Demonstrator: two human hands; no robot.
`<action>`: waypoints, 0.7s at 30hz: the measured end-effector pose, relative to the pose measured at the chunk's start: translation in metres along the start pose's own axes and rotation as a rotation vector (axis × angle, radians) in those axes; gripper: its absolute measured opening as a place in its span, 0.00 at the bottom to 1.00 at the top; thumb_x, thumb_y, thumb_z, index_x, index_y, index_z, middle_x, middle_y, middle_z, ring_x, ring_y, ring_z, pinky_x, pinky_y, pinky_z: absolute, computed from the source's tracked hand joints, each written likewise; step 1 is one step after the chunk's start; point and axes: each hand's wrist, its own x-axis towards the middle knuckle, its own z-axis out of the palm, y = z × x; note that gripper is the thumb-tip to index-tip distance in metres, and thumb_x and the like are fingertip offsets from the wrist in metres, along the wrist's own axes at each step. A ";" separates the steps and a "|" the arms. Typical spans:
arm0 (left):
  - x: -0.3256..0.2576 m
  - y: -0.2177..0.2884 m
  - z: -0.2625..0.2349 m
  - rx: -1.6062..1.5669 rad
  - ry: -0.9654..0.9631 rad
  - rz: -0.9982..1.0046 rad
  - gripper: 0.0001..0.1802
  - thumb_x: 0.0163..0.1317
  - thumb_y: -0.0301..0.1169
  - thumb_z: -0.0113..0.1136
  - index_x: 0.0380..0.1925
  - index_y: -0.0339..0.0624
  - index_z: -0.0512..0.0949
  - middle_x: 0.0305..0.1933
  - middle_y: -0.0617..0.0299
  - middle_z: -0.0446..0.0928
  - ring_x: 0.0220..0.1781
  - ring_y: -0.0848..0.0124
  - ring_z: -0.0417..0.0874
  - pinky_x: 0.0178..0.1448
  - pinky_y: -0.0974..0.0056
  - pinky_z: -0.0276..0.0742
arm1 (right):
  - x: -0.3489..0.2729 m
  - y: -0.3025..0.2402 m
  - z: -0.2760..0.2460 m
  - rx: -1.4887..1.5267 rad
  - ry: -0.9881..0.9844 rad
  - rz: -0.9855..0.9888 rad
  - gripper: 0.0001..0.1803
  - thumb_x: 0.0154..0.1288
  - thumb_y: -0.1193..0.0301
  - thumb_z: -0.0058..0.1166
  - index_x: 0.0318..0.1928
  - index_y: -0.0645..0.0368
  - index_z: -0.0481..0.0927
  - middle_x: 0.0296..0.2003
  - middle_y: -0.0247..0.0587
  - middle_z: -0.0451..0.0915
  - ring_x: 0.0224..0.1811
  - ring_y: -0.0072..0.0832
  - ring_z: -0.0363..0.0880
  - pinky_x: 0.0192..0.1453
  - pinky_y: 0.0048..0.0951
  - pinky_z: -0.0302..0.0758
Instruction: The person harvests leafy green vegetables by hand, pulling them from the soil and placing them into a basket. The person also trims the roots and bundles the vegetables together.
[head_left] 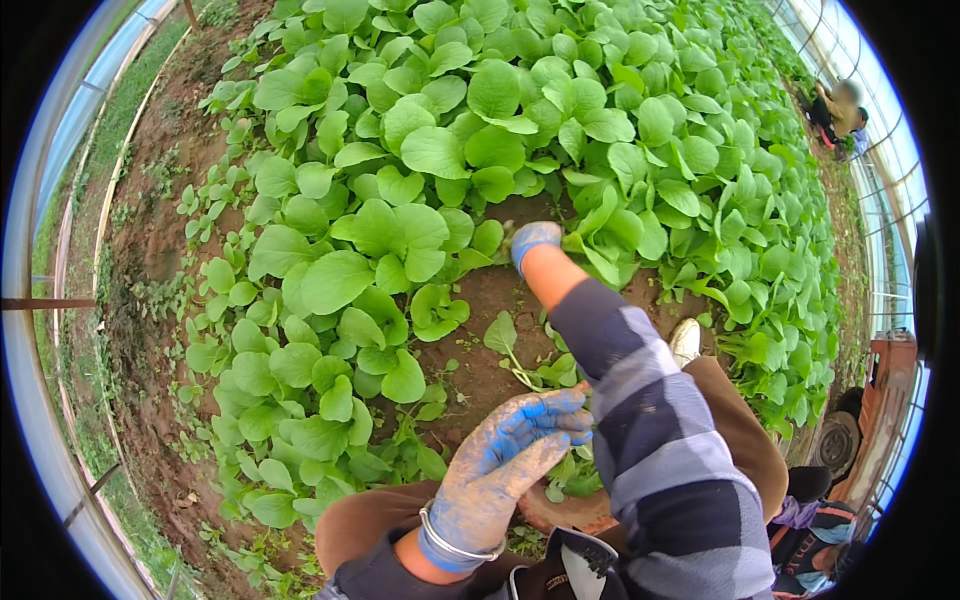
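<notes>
My right hand (533,240), in a soiled blue-coated glove, reaches forward on a striped grey sleeve to the edge of a bed of leafy green plants (400,150). Its fingers are closed at the base of one plant (600,225) where the bare soil patch (490,300) begins. My left hand (510,455), gloved the same way with a bangle at the wrist, stays close to my knees, its fingers curled over a bunch of pulled greens (572,478). A loose plant (503,335) lies on the soil just beyond it.
A round brown basin rim (560,515) sits under the bunch. My white shoe (685,340) rests by the plants. Another person (840,105) crouches far right. A rust-coloured cart (885,400) stands at the right wall. A bare dirt strip (150,260) runs along the left wall.
</notes>
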 end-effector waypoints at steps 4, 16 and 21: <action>-0.002 0.001 0.009 0.006 0.012 0.015 0.20 0.61 0.25 0.51 0.54 0.29 0.70 0.48 0.50 0.77 0.51 0.62 0.77 0.61 0.58 0.70 | -0.074 0.023 0.039 -0.039 -0.188 -0.224 0.14 0.60 0.69 0.49 0.45 0.52 0.83 0.49 0.41 0.80 0.50 0.35 0.80 0.48 0.35 0.76; -0.003 -0.008 0.014 0.057 0.017 -0.015 0.23 0.60 0.29 0.53 0.54 0.28 0.69 0.47 0.49 0.78 0.51 0.61 0.78 0.60 0.57 0.70 | -0.017 0.056 0.042 -0.538 0.459 -0.247 0.18 0.64 0.68 0.40 0.48 0.61 0.80 0.52 0.49 0.75 0.56 0.42 0.71 0.59 0.44 0.64; 0.000 -0.007 0.006 -0.012 -0.004 -0.070 0.21 0.62 0.22 0.51 0.56 0.30 0.68 0.51 0.53 0.75 0.55 0.67 0.75 0.63 0.62 0.68 | 0.034 0.077 0.038 -0.527 0.077 -0.052 0.20 0.66 0.66 0.41 0.54 0.59 0.78 0.53 0.45 0.78 0.56 0.43 0.74 0.56 0.48 0.65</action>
